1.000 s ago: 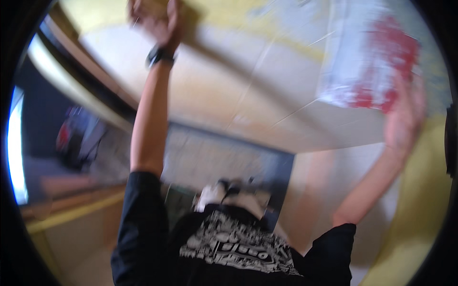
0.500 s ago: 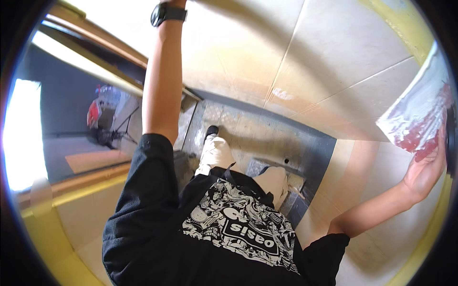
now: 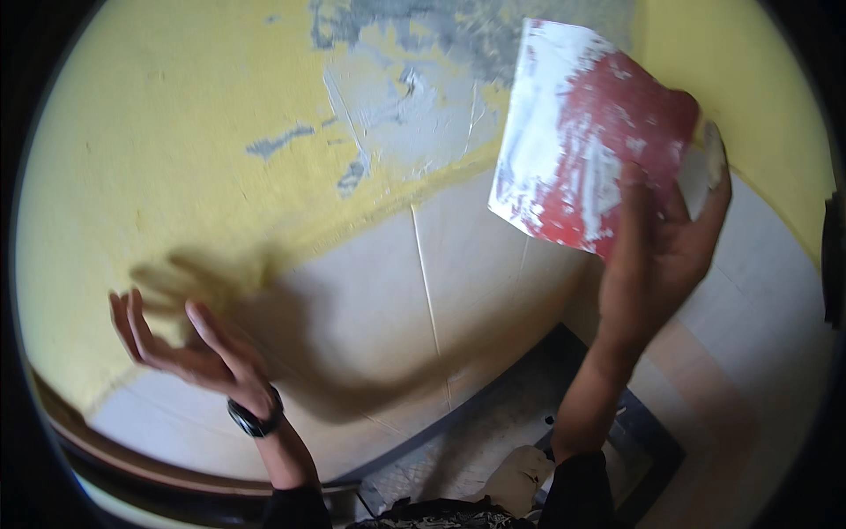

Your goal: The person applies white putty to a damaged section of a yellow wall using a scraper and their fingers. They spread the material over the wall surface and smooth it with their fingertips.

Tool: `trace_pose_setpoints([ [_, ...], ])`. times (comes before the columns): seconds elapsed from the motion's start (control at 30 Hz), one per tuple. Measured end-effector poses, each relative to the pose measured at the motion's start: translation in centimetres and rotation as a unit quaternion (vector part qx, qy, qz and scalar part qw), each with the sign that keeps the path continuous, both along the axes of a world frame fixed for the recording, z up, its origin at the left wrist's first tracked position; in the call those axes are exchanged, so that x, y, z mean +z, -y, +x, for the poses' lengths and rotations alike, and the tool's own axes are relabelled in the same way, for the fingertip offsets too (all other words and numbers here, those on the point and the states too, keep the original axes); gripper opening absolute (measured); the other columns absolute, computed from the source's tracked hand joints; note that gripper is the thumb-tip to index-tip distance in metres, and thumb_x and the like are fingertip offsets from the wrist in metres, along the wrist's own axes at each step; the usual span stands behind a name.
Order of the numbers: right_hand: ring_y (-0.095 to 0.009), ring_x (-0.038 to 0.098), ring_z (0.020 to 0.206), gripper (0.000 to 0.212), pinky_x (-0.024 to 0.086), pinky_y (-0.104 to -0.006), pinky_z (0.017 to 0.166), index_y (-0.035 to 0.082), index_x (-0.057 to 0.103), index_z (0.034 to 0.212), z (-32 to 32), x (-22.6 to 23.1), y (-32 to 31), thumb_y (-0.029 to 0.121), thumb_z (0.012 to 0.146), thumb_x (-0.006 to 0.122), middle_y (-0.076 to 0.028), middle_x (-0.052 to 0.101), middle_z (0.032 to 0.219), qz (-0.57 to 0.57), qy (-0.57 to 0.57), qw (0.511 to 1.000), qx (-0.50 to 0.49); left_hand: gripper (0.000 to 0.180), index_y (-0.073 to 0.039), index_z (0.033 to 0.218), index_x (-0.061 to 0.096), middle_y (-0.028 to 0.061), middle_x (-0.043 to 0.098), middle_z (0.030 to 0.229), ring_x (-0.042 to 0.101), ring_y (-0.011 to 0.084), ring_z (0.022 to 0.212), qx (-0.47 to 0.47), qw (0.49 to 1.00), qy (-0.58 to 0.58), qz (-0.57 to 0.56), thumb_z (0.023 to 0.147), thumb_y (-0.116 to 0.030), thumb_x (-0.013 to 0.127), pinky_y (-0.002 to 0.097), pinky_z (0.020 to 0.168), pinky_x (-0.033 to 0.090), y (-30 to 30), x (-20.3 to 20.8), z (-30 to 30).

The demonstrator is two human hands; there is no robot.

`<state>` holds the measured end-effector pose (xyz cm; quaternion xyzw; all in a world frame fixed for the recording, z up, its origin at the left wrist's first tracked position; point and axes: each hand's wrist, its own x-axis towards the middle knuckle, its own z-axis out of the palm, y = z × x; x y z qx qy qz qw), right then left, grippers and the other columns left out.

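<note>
Your right hand point(image 3: 656, 264) grasps a flat red board point(image 3: 630, 115), with the thumb laid across the near face and the other fingers toward its right side and back. You hold the board tilted at the upper right, near the corner where the yellow wall point(image 3: 159, 159) turns. White paste point(image 3: 539, 101) covers its left side thickly and thins into streaks over the red. Whether the board touches the wall, you cannot tell from here.

Your left hand point(image 3: 211, 361) is released, its fingers spread and slightly curled, held up in front of the lower edge of the yellow paint. Its shadow point(image 3: 198, 278) falls on the wall just beside it. A dark watch point(image 3: 256, 416) sits around that wrist.

Toward the wall's top edge, left of the board, a bare grey patch point(image 3: 493, 40) shows through the paint, and a smear of pale filler point(image 3: 397, 115) lies just below it. Under the yellow you have pale tiles point(image 3: 493, 273), running down to a dark border point(image 3: 397, 454) along the floor point(image 3: 485, 432). Your light trouser leg point(image 3: 515, 476) shows at the bottom, between your two black sleeves point(image 3: 577, 494).
</note>
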<state>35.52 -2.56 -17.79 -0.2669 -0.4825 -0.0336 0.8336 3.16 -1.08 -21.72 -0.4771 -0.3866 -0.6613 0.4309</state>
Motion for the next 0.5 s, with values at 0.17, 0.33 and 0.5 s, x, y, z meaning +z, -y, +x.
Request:
trace_pose_setpoints([
  [0.17, -0.013, 0.07, 0.089, 0.07, 0.052, -0.0218, 0.071, 0.005, 0.026, 0.157, -4.3, 3.7, -1.5, -0.006, 0.096, 0.058, -0.02, 0.074, 0.108, -0.007, 0.077, 0.985, -0.156, 0.046, 0.003, 0.139, 0.048, 0.0244, 0.041, 0.152, 0.039, 0.0368, 0.143, -0.088, 0.996, -0.011, 0.018, 0.101, -0.02, 0.059, 0.0544, 0.118, 0.036, 0.6, 1.1, 0.7],
  [0.33, -0.022, 0.075, 0.079, 0.073, 0.056, -0.0285, 0.069, 0.005, 0.028, 0.156, -6.4, 5.2, -3.2, -0.006, 0.092, 0.06, -0.02, 0.076, 0.095, -0.031, 0.103, 0.951, -0.289, 0.043, 0.002, 0.133, 0.051, 0.0289, 0.047, 0.148, 0.042, 0.0398, 0.14, -0.138, 0.988, -0.07, 0.015, 0.097, -0.02, 0.059, 0.0601, 0.122, 0.022, 0.2, 1.3, 0.7],
  [0.5, -0.037, 0.075, 0.085, 0.075, 0.058, -0.0392, 0.073, 0.005, 0.026, 0.157, -9.2, 6.5, -3.3, -0.008, 0.091, 0.059, -0.024, 0.073, 0.093, -0.033, 0.119, 0.94, -0.319, 0.053, -0.004, 0.133, 0.052, 0.028, 0.054, 0.138, 0.048, 0.0432, 0.137, -0.135, 0.987, -0.089, 0.003, 0.087, -0.027, 0.062, 0.0554, 0.126, 0.006, -1.1, 1.6, -0.9],
])
